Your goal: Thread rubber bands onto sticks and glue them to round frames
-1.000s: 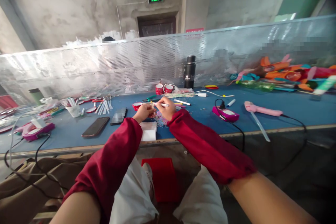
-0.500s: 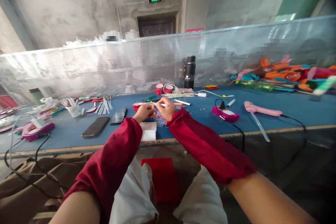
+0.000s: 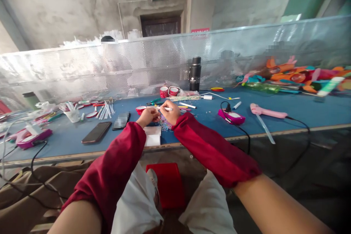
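Both my hands meet above the blue table (image 3: 301, 111), wrists in dark red sleeves. My right hand (image 3: 169, 112) is closed round a thin white stick (image 3: 164, 108) that lies level and points left. My left hand (image 3: 148, 116) is pinched at the stick's left part, on something too small to make out. Under the hands lies a small heap of colourful thin bands (image 3: 164, 124). A white pad (image 3: 153, 137) sits by the table's front edge just below my left hand.
A black phone (image 3: 96, 132) and a second dark device (image 3: 120, 120) lie to the left. A pink glue gun (image 3: 267, 111) and a magenta corded unit (image 3: 231, 116) lie right. A black flask (image 3: 195, 74) stands by the perforated metal screen (image 3: 246, 55). A red bin (image 3: 166, 184) sits below.
The view has shifted slightly, so everything sits a little lower left in the picture. My hands stay together on the white stick in the same grip.
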Available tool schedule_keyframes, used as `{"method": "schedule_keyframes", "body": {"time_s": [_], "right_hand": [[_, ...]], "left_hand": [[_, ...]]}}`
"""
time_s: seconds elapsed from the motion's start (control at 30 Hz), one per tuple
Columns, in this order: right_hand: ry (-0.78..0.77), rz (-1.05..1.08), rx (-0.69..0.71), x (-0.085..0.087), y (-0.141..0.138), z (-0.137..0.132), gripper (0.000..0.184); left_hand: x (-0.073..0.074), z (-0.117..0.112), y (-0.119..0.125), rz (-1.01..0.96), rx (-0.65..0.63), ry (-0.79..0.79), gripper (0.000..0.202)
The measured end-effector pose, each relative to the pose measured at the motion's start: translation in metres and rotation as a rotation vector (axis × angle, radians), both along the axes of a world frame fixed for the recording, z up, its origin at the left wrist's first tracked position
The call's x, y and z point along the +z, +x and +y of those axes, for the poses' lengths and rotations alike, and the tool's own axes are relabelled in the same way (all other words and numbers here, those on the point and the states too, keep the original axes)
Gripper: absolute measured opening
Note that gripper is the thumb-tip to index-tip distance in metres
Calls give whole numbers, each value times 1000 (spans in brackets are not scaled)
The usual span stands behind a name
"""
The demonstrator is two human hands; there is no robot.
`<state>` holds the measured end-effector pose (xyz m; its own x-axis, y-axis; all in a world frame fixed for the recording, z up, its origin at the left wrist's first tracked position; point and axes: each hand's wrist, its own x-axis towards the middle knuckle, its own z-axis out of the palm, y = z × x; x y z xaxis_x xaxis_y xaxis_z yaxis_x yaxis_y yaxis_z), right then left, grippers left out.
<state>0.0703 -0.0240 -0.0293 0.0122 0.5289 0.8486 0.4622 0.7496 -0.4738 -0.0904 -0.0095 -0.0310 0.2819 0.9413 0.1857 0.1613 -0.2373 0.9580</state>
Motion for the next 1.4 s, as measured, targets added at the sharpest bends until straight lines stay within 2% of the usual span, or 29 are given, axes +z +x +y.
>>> {"method": "schedule_keyframes", "body": {"time_s": [0.17,0.63,0.8,0.97,1.13,1.27,1.4], "right_hand": [[-19,12,-71,-1,0,1,13],[5,4,14,0,0,0,11],[1,28,-32,1,0,0,13],[-24,-3,23,2,0,-3,13],[-44,19,-41,3,0,-4,14],[-33,-11,16,3,0,-3,13],[-23,12,-34,3,0,-3,14]], "left_hand": [[3,-3,0,23,17,-15,29],[0,0,0,6,11,-15,28],[0,1,0,0,11,-11,29],[2,-2,1,0,1,-10,27],[3,-4,0,3,2,-4,31],[2,-3,0,13,-2,-4,29],[1,-2,0,17,16,2,28]]}}
